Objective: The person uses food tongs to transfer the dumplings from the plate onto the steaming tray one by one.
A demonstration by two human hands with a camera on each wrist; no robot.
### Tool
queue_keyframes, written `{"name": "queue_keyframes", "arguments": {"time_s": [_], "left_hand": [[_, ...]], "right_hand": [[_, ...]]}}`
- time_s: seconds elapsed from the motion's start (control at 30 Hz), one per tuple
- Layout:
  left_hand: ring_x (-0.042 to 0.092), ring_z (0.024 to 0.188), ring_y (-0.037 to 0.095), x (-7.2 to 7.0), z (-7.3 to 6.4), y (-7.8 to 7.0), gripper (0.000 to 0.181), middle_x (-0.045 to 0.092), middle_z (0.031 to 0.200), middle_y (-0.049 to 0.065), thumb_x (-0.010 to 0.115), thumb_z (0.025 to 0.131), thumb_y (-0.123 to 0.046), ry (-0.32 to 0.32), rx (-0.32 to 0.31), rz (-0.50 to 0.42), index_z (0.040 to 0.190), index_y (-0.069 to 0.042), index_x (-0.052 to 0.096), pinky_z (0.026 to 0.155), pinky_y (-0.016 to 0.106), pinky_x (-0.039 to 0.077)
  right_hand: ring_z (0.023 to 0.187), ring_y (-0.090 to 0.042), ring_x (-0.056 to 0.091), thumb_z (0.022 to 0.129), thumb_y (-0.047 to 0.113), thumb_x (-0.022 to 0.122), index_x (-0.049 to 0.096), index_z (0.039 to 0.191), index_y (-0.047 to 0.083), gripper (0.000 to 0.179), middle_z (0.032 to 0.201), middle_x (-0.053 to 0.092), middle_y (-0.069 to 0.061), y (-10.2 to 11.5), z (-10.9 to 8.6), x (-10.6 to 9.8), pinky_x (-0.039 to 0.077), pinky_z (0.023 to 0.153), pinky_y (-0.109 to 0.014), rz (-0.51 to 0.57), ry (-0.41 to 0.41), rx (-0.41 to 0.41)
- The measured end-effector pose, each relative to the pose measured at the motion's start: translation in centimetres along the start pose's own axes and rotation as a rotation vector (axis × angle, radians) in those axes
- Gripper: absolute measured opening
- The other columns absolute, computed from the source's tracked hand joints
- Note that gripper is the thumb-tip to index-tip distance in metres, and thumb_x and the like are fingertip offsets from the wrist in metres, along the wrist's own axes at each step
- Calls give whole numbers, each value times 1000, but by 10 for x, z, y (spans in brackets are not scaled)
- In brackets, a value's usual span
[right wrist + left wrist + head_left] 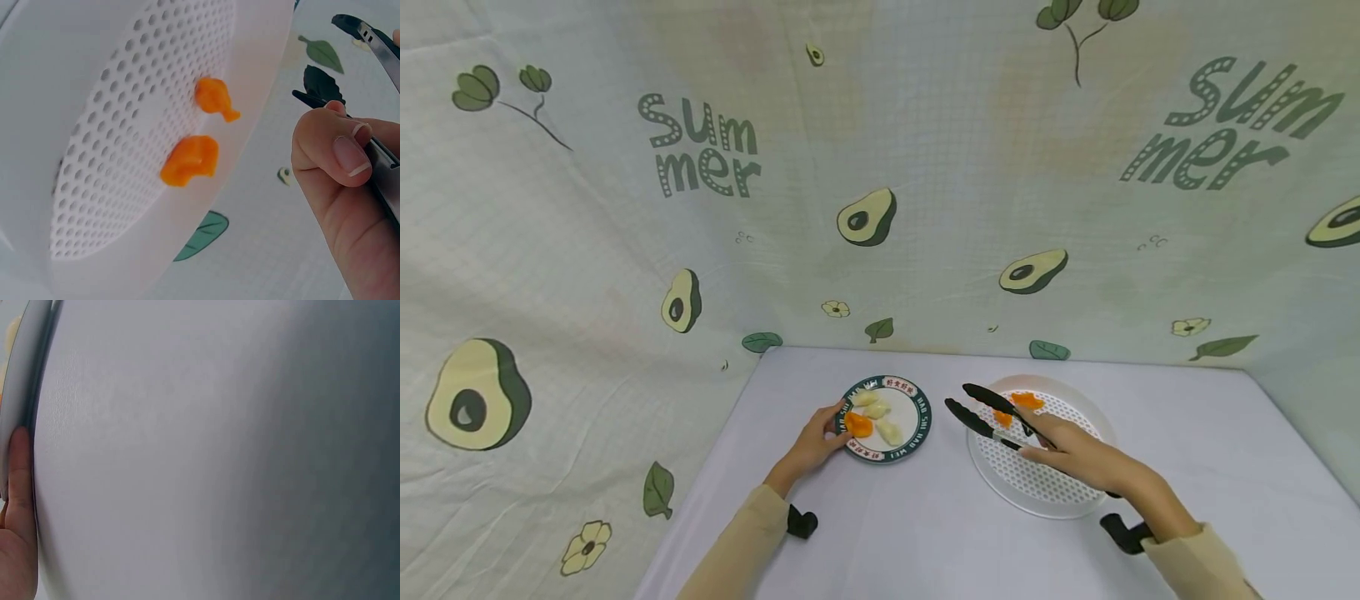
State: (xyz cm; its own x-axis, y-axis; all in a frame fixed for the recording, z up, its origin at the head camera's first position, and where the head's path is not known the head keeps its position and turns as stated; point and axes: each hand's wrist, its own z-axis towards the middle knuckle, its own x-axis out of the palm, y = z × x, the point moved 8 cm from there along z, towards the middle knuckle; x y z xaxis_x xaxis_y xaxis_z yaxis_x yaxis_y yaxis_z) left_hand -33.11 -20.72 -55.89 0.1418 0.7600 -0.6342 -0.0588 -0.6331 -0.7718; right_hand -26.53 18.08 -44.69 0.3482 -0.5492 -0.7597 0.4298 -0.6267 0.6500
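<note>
Right hand (pixel 1078 456) holds tongs (pixel 997 435), tips (pixel 960 412) forward-left, long axis diagonal.

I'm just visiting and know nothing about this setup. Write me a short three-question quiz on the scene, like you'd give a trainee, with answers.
1. Multiple choice: how many orange pieces lie in the strainer? A) none B) two C) five
2. Short answer: which tool is the right hand holding?
3. True or false: the left hand is touching the strainer.

Key:
1. B, two.
2. Tongs, with their tips apart.
3. False: it holds the edge of the plate.
</note>
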Motion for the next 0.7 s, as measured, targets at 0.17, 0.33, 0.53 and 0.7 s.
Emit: {"name": "queue_keyframes", "arguments": {"time_s": [0.17,0.33,0.53,0.7], "left_hand": [[47,100,23,0,1,0,67,51,132,12,72,94,-17,-1,-3,6,153,-10,41,84,37,43],[47,100,22,-1,1,1,68,52,127,10,72,94,-20,2,2,14,153,-10,40,85,37,44],[47,100,23,-1,1,2,68,52,128,10,72,94,-20,2,-8,11,153,-11,40,88,38,43],[48,100,22,-1,2,1,68,52,128,11,72,94,-19,3,-4,16,153,-9,40,87,38,44]], "right_hand": [[123,-41,50,101,37,58,31,151,-10,73,141,48,-29,12,11,9,38,101,-58,-11,7,-38],[103,-23,55,100,39,59,32,151,-7,74,122,60,-17,25,26,21,44,95,-47,-14,40,-52],[110,-31,56,100,39,59,34,149,-11,74,128,58,-24,38,39,38,45,94,-49,16,96,-65],[132,-44,43,99,40,61,34,149,-10,76,147,41,-29,41,47,52,34,106,-58,20,101,-5]]}}
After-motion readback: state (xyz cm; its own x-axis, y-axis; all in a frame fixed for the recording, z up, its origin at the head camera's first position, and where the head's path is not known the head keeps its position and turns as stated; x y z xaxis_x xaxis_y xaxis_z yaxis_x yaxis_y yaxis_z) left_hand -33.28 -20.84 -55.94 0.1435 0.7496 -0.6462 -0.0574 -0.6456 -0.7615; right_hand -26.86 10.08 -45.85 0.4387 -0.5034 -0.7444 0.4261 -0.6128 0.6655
